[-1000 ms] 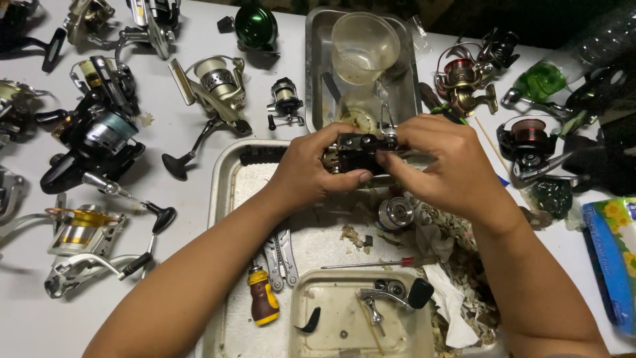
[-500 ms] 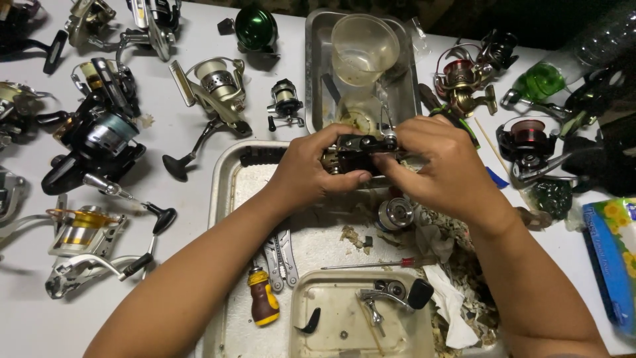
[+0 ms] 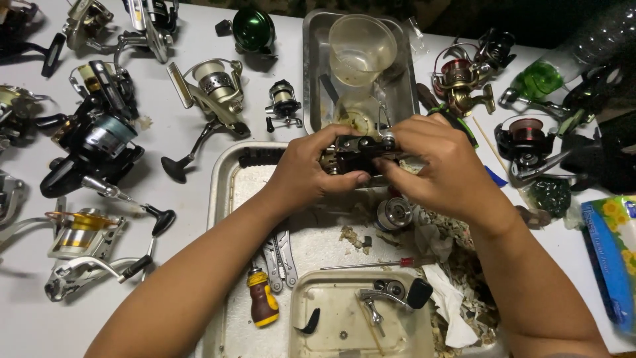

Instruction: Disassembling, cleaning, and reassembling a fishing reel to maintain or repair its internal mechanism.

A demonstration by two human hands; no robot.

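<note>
- Two bare hands meet over a metal tray [image 3: 222, 199] at the middle of a white tabletop [image 3: 192, 192].
- Between them is a dark fishing reel body [image 3: 354, 154], raised above the tray's far end.
- The left hand [image 3: 311, 174] wraps the reel body from the left, its grip closed, thumb tip pressed under the part.
- The right hand [image 3: 437, 169] pinches the reel body's right end, fingertips narrow around a small metal piece there; what piece it is I cannot tell.
- Just below the hands, in the tray, lies a silver spool [image 3: 392, 213] among crumpled paper scraps [image 3: 450, 298].
- Nearer the person, a thin red-handled screwdriver [image 3: 371, 264], folding pliers [image 3: 279, 255] and a stubby brown and yellow screwdriver [image 3: 263, 306] lie on the tray.
- A smaller tray [image 3: 318, 331] in front holds a reel handle [image 3: 394, 295].
- Beyond the hands, a deep steel pan [image 3: 315, 59] holds a clear plastic cup [image 3: 362, 48].
- Spinning reels [image 3: 212, 93] lie scattered left and right on the tabletop.
</note>
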